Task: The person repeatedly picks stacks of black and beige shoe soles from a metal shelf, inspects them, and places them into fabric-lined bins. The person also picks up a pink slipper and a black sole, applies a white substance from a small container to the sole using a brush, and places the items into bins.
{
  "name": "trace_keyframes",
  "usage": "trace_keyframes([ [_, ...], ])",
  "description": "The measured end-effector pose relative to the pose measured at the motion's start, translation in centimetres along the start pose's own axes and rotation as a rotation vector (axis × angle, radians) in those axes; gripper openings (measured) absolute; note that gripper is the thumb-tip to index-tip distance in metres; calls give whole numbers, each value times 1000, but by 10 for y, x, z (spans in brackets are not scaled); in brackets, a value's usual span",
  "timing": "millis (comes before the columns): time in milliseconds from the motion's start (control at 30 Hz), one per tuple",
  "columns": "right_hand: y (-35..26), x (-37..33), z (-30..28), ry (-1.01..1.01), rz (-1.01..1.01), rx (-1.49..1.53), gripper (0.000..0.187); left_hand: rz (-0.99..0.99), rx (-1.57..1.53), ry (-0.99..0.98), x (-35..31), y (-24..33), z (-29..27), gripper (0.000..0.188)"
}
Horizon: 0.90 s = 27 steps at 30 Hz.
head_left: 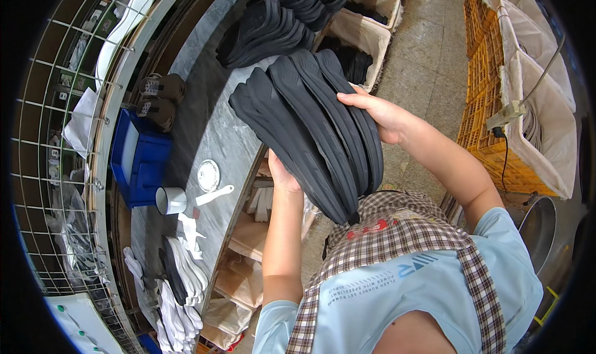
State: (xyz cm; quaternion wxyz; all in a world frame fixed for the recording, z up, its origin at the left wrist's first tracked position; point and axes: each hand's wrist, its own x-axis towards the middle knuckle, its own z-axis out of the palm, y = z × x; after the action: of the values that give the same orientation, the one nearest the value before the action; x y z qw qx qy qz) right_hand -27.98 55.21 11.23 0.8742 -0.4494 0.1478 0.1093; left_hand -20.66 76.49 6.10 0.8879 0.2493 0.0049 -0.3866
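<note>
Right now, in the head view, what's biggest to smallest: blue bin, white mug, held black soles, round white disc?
1. Held black soles
2. Blue bin
3. White mug and round white disc: they look too alike to rank.

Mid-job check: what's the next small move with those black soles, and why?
I'd probably press the right hand gently toward the left hand to close up the black soles. They're held between both hands, fanned out with gaps at the far end but bunched closely at the near end, so a tighter bundle may be steadier.
</note>
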Motion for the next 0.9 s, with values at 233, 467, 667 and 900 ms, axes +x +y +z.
trace_keyframes([
  [233,1,8,-12,-49,111,37,61,-58,-72,27,6,0,-3,49],
  [467,-2,4,-8,-98,74,117,57,-53,-29,48,7,5,-7,55],
  [667,1,7,-11,-111,85,59,67,-86,-51,-32,8,6,-11,54],
  [900,-2,-11,1,-39,-128,-4,78,9,123,-160,5,18,-18,42],
])
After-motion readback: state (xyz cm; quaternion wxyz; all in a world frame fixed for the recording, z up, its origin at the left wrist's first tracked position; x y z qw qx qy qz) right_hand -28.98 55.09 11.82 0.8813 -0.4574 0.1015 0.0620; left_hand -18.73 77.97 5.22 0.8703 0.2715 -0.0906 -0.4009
